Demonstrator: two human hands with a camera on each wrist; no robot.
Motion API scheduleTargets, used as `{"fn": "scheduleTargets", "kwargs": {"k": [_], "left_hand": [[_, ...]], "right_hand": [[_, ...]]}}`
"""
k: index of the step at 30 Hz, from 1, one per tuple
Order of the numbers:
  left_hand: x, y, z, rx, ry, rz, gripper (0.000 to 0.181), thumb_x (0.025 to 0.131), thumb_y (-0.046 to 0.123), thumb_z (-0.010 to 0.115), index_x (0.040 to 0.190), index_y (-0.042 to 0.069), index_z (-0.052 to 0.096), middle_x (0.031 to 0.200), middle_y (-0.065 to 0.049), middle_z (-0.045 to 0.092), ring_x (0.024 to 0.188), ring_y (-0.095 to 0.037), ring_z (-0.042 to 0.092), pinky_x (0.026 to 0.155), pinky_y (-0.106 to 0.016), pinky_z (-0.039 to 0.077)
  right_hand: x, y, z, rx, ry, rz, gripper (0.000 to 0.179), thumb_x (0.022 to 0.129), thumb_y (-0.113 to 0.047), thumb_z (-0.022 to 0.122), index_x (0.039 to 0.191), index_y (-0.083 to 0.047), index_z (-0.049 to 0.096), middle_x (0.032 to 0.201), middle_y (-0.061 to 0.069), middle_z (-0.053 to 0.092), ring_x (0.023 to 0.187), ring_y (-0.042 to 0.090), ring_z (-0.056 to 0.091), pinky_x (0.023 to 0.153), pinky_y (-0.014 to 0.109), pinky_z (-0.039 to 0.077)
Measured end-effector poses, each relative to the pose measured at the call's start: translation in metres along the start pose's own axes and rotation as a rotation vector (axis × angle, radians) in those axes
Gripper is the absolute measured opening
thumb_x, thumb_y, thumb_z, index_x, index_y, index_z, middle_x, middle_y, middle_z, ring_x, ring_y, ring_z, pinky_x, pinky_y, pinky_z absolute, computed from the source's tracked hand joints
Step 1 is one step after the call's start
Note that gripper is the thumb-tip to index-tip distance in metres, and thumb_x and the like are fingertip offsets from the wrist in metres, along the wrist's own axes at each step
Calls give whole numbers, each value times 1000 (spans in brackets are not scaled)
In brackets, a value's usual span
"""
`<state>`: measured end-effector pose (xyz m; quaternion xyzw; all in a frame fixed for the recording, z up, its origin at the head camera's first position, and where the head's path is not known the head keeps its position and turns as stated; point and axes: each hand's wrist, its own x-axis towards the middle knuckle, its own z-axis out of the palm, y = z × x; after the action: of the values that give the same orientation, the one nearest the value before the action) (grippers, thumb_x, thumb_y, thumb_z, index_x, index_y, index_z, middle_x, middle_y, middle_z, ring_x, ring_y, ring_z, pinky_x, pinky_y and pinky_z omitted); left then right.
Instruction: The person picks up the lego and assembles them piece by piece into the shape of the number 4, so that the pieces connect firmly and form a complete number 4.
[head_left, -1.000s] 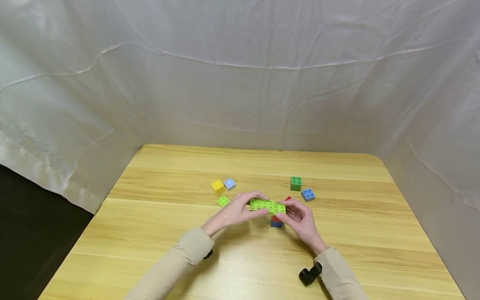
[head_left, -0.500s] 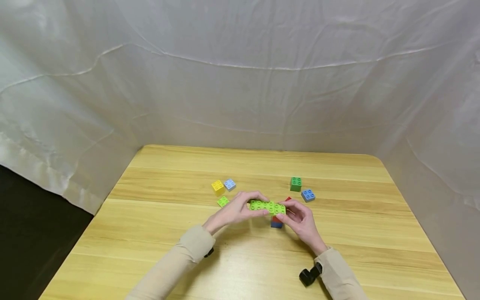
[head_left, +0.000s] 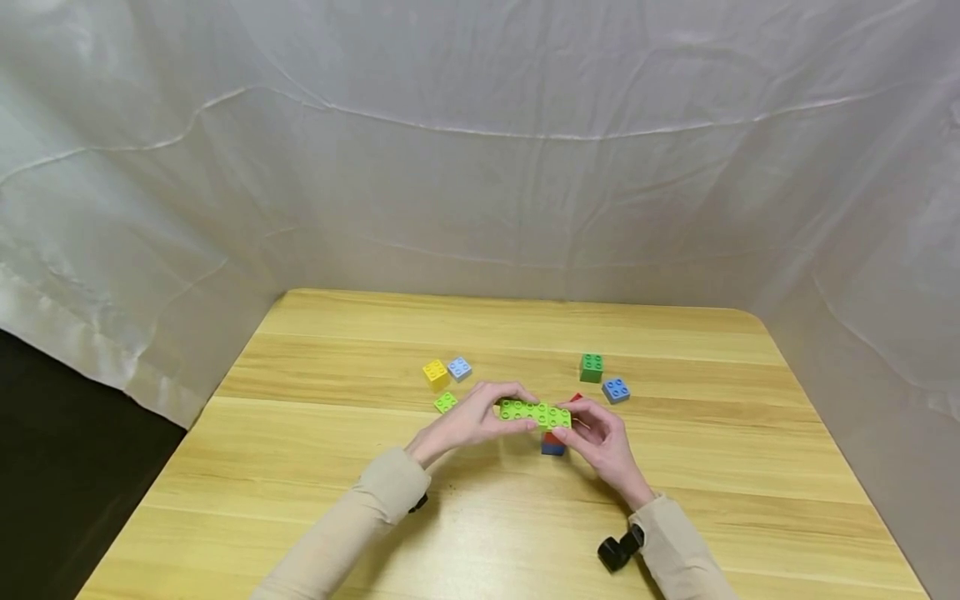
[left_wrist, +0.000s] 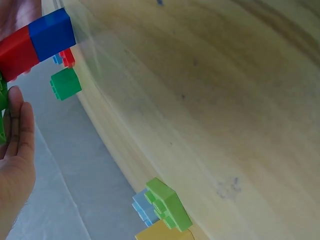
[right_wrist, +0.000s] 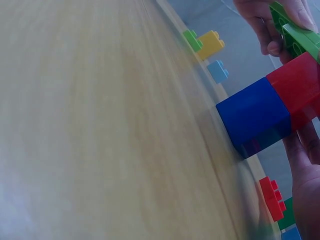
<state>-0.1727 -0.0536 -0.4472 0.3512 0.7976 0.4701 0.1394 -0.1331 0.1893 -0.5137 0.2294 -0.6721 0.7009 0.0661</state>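
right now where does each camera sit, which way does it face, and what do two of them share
Head: worn on the head, looking forward and down at the wooden table; left hand, right hand and both beige sleeves show.
Left wrist: on that wrist, looking across the wooden table toward the grey curtain; part of each hand shows at left.
Right wrist: on that wrist, also looking across the wooden table; part of each hand shows at right.
Shared: both wrist views catch the red-and-blue stack under the held lime blocks.
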Motion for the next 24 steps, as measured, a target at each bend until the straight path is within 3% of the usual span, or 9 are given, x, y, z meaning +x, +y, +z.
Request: {"fn": "scheduleTargets", "kwargs": {"k": [5, 12, 18, 24], "left_hand": [[-2, -2, 2, -10, 18, -5, 31, 95, 27, 71, 123, 14, 67, 112, -4, 73, 88, -7, 62, 82, -23, 55], [-4, -3, 4, 17, 44, 6, 32, 96, 29, 70, 124, 15, 67, 118, -4, 73, 100, -10, 65, 94, -28, 53], [-6, -4, 5, 50, 49, 3, 35, 96, 30, 69, 127, 16, 65, 122, -2, 72, 102, -8, 65, 95, -27, 53], [-8, -4, 5, 82, 47, 1, 46, 94, 33, 72, 135, 15, 61, 131, -1, 69, 114, -11, 64, 105, -34, 50]], "right_hand": [[0, 1, 1, 1, -1, 2, 31, 88, 14, 65, 117, 17, 57, 116, -7, 67, 109, 6, 66, 96, 20, 56], [0, 0, 1, -4, 2, 9, 31, 88, 13, 66, 118, 17, 56, 115, -7, 67, 109, 5, 66, 96, 20, 56], [0, 0, 1, -1, -1, 2, 31, 88, 14, 65, 118, 17, 56, 116, -7, 67, 110, 5, 66, 96, 19, 56], [0, 0, 0, -4, 1, 12, 31, 88, 13, 66, 118, 17, 56, 115, -6, 66, 109, 5, 66, 96, 20, 56]]}}
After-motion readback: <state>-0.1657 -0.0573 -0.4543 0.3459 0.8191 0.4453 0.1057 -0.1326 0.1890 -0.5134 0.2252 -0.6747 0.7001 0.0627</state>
